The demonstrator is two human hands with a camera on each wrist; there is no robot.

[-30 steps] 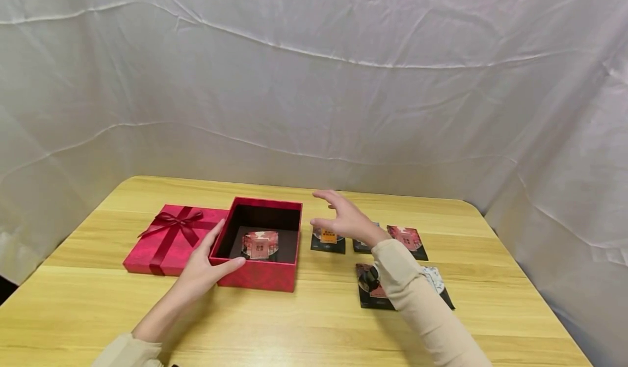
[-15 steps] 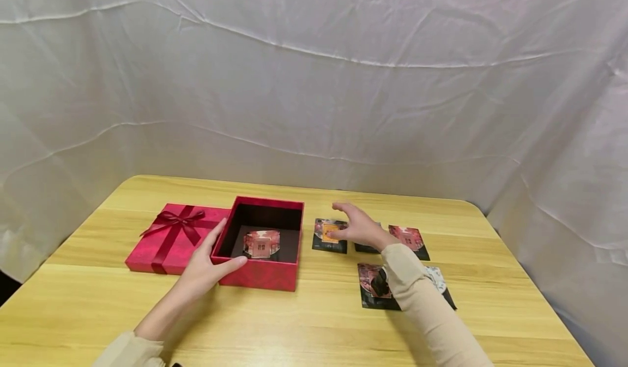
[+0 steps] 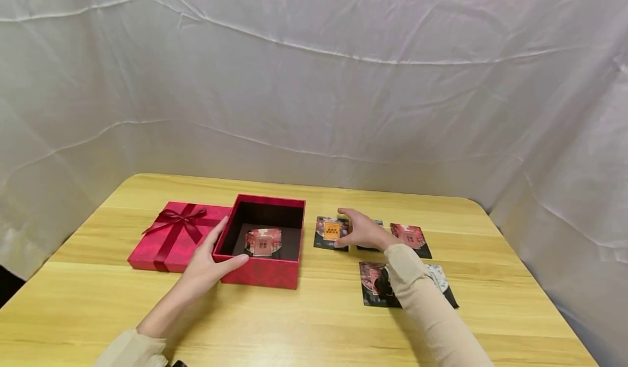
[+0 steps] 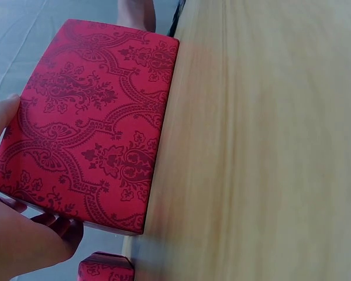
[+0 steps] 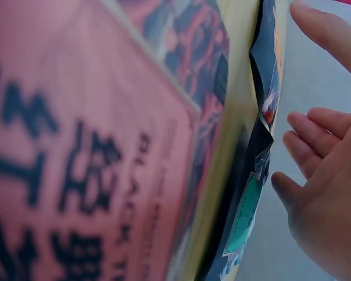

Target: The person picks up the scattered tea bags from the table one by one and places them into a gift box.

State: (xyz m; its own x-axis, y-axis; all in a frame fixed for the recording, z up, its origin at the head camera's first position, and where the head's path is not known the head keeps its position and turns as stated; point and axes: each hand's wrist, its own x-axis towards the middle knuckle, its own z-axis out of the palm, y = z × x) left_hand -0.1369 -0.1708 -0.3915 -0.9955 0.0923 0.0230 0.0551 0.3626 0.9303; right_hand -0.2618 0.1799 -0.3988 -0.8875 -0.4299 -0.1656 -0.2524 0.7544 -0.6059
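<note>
My left hand [image 3: 203, 263] holds the near left corner of a red patterned gift box [image 3: 260, 274], thumb along the front rim and fingers at the left wall. In the left wrist view, the gift box [image 4: 88, 123] fills the space between thumb and fingers. Inside the box lies a tea sachet [image 3: 263, 243] with a pink label. My right hand [image 3: 362, 232] hovers with thumb and fingers apart over a sachet with a green label [image 5: 244, 211], mostly hidden in the head view. Its thumb tip overlaps the edge of the orange-label tea sachet [image 3: 326, 233].
The box lid [image 3: 171, 241] with a dark red ribbon bow lies left of the box. A pink-label sachet [image 3: 411, 239] lies at the back right. Nearer are another pink-label sachet [image 3: 370, 280] and a white-topped one [image 3: 439, 277], partly under the right forearm.
My right hand has moved right and down from beside the box, past the orange-label sachet, to the sachet beside it. My left hand stays at the box.
</note>
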